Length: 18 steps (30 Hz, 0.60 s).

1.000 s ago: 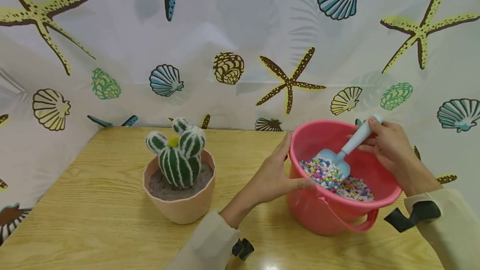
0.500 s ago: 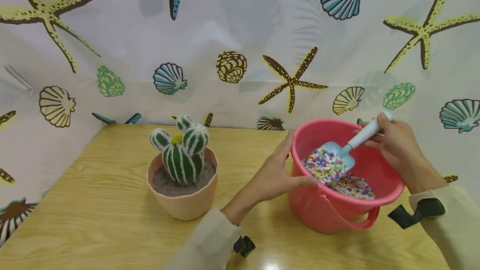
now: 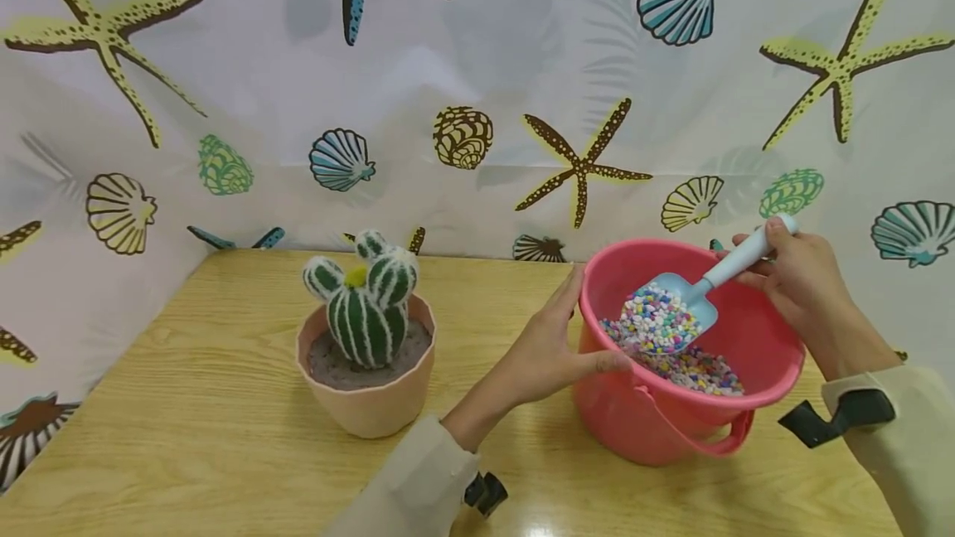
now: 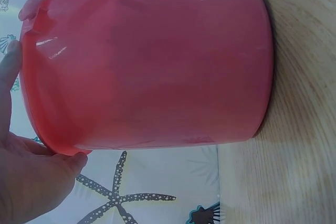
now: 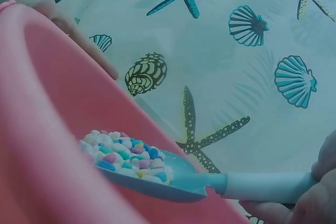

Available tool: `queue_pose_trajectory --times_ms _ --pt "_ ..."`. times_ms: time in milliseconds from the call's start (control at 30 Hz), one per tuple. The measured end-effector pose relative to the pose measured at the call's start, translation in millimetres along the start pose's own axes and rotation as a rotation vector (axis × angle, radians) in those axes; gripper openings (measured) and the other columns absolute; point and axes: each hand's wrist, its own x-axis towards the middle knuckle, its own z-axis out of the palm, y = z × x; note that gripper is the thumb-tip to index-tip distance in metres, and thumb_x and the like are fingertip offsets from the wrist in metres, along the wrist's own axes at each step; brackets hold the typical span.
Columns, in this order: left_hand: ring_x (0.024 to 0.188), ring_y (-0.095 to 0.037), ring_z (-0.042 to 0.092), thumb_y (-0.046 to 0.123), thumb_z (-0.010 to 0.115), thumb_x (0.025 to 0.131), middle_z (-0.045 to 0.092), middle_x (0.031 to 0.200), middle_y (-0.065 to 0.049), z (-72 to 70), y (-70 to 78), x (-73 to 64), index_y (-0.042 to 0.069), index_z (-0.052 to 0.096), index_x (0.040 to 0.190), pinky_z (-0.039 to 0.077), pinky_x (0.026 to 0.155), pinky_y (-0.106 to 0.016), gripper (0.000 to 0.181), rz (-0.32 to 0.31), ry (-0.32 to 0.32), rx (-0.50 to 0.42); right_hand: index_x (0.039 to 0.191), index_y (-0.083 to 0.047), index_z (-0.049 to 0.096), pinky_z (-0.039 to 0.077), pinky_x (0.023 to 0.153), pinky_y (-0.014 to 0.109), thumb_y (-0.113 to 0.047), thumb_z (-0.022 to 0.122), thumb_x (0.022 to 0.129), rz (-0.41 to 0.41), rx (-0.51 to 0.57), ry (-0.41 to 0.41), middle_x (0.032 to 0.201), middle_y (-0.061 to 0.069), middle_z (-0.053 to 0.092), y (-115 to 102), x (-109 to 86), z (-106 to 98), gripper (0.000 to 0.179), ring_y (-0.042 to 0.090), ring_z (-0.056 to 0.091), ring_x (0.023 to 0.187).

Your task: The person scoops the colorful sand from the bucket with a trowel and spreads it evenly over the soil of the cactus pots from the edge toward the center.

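In the head view a pink bucket (image 3: 622,421) stands on the table at right, with small multicoloured pebbles (image 3: 709,373) in its bottom. My right hand (image 3: 809,284) grips the handle of a light blue scoop (image 3: 739,262), whose blade is inside the bucket's mouth, above the loose pebbles. A heap of pebbles fills the blade; the right wrist view shows this heap (image 5: 128,156) near rim height. My left hand (image 3: 545,359) holds the bucket's left side, its thumb along the front rim and its fingers round the far side. In the left wrist view the bucket wall (image 4: 157,66) fills the middle.
Left of the bucket, a toy cactus (image 3: 366,321) stands in a peach pot (image 3: 366,413) with grey filling. The wooden table (image 3: 186,437) ends at a curtain (image 3: 403,65) printed with starfish and shells. The bucket's handle (image 3: 675,429) hangs down in front.
My right hand has drawn the scoop up and to the right, lifting its load of pebbles off those in the bucket. My left hand keeps its place on the bucket.
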Motion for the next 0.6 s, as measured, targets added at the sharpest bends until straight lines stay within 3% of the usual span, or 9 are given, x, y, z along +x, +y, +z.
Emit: queue_pose_trajectory --times_ms 167,367,600 --pt "0.147 -0.02 0.017 0.036 0.079 0.078 0.006 0.16 0.007 0.3 0.4 0.1 0.026 0.002 0.154 0.036 0.108 -0.048 0.109 0.009 0.004 0.012 0.153 -0.006 0.002 0.057 0.065 0.021 -0.043 0.043 0.096 -0.014 0.008 0.002 0.103 -0.001 0.052 -2.0 1.1 -1.1 0.079 0.006 0.069 0.075" --pt "0.147 -0.021 0.017 0.038 0.078 0.078 0.007 0.161 0.006 -1.0 1.2 -0.9 0.024 0.002 0.154 0.035 0.109 -0.048 0.109 -0.008 0.002 0.032 0.145 -0.009 0.019 0.057 0.065 0.021 -0.043 0.044 0.095 -0.016 0.013 0.023 0.104 0.001 0.05 -3.8 2.1 0.6 0.065 0.006 0.069 0.075" --pt "0.147 -0.021 0.015 0.038 0.078 0.078 0.007 0.161 0.003 -2.4 2.2 -1.8 0.021 0.002 0.154 0.032 0.111 -0.048 0.109 -0.025 -0.003 0.042 0.14 -0.007 0.023 0.057 0.064 0.02 -0.042 0.04 0.098 -0.024 -0.025 0.046 0.104 0.001 0.048 -2.3 2.1 2.7 0.057 0.005 0.068 0.074"
